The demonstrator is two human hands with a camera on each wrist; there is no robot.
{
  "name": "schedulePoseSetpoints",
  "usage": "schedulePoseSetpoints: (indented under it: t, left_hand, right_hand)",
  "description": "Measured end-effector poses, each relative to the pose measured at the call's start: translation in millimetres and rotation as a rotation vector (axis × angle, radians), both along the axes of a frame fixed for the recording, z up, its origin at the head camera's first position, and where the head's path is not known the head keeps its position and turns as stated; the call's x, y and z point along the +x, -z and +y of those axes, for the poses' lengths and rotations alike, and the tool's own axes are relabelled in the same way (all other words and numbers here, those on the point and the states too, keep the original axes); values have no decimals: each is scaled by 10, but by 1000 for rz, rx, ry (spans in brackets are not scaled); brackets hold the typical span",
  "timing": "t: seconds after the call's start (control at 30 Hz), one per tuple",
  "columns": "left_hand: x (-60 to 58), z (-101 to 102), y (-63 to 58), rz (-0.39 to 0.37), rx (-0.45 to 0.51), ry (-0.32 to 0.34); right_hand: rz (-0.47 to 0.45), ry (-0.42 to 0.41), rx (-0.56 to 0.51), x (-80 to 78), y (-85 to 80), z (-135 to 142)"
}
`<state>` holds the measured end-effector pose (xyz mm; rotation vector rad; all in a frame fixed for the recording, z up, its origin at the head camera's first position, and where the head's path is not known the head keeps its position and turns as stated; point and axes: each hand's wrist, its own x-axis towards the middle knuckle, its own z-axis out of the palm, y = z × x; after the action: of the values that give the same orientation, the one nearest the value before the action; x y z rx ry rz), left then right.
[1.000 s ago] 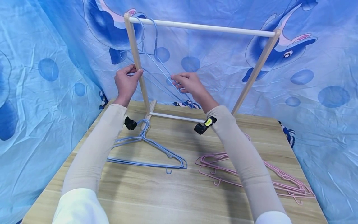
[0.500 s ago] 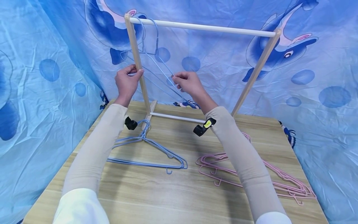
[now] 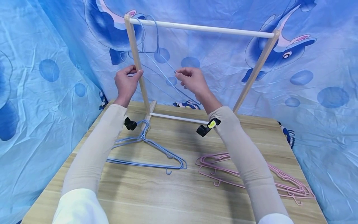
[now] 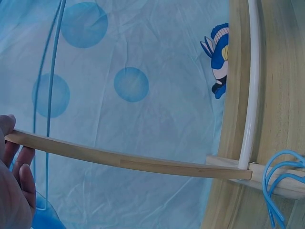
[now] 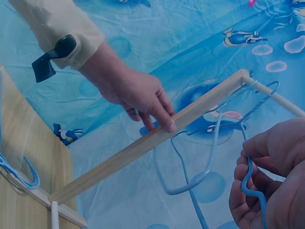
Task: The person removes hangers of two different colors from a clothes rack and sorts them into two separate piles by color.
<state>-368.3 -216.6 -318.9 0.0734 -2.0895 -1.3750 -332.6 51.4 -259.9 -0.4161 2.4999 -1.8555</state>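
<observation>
In the head view, my left hand (image 3: 127, 81) grips the left wooden post (image 3: 137, 57) of a small clothes rack, with the thumb on one side and fingers on the other. My right hand (image 3: 193, 81) pinches the sloping arm of a blue hanger (image 3: 168, 63) between thumb and fingers. That hanger's hook arches over the white rod (image 3: 201, 28) near its left end. Closer to the post hangs a second blue hanger (image 3: 160, 69). The right wrist view shows the held wire (image 5: 246, 183) running through my curled right fingers, and the left hand (image 5: 143, 98) on the post.
Several blue hangers (image 3: 165, 152) lie stacked on the wooden table (image 3: 167, 199) at the left, below the rack. A pile of pink hangers (image 3: 291, 180) lies at the right, partly under my right forearm. A blue patterned cloth (image 3: 321, 124) surrounds the table.
My right hand has moved slightly right and up, first closing on the hanger's arm and then shifting that hanger; its hook top now sits a little higher at the rod. The left hand stays put.
</observation>
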Motion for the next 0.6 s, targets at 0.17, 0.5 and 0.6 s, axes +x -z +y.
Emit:
schedulePoseSetpoints:
  t: [0.17, 0.5, 0.6]
  left_hand:
    - [0, 4, -1, -7, -2, 3]
    - [6, 0, -5, 5, 0, -1]
    - [15, 2, -9, -1, 1, 4]
  right_hand:
    - [39, 1, -9, 56, -78, 94]
    - [77, 23, 9, 219, -153, 333]
    - [106, 18, 5, 264, -134, 425]
